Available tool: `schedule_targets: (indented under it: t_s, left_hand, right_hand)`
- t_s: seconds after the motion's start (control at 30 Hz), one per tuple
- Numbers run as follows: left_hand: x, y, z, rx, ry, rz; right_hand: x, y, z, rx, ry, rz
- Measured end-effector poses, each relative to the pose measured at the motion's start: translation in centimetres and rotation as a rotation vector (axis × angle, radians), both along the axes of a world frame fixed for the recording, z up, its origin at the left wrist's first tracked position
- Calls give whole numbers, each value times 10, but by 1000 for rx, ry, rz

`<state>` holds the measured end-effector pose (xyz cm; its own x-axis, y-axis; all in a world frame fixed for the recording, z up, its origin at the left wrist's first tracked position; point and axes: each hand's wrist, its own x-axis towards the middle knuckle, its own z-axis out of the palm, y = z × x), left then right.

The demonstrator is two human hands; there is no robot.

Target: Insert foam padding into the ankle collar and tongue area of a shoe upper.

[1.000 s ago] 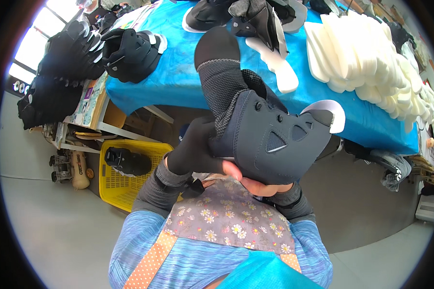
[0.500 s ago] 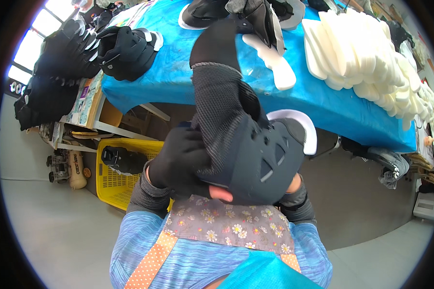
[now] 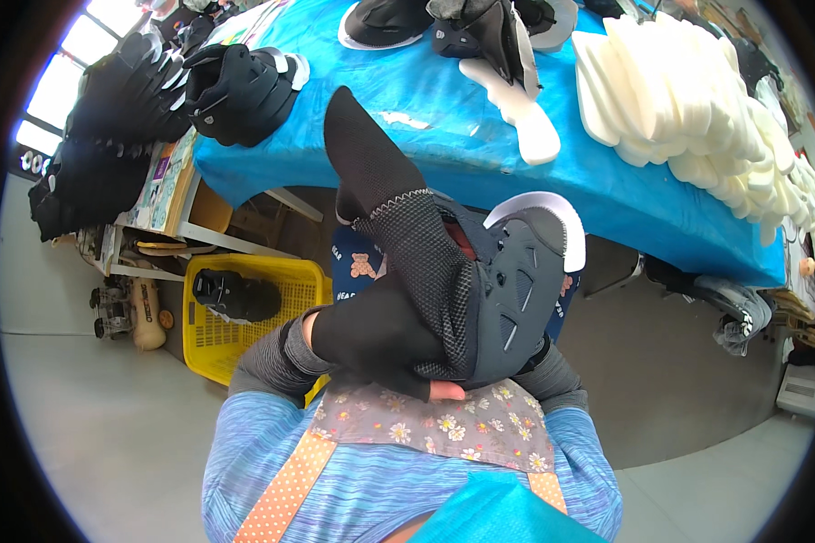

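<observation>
Shoe upper (image 3: 480,299): matt dark mesh knit with smooth panels; table cover (image 3: 480,136): smooth blue cloth; basket (image 3: 217,339): yellow plastic lattice.

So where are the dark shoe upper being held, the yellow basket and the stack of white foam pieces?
dark shoe upper (image 3: 507,308), head view, on its grey side panel.
yellow basket (image 3: 210,339), head view, on its front mesh wall.
stack of white foam pieces (image 3: 679,100), head view, on a middle piece.

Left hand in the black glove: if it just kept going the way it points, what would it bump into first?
The left hand points toward the right and already presses on the dark shoe upper, so it would meet that first. Depth is hard to judge, but nothing shows between them.
</observation>
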<state>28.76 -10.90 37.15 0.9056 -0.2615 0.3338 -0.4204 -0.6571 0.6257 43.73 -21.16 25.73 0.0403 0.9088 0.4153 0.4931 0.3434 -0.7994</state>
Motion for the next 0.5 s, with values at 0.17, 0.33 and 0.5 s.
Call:
schedule_targets:
  t_s: [0.17, 0.33, 0.5]
  left_hand:
    - [7, 1, -1, -8, -152, 41]
    - [4, 0, -17, -34, -58, 19]
    - [0, 1, -22, -95, -4, 37]
  right_hand:
    - [5, -1, -6, -20, 57, 16]
    - [0, -18, 28, 110, 19, 33]
    - [7, -17, 34, 96, -6, 37]
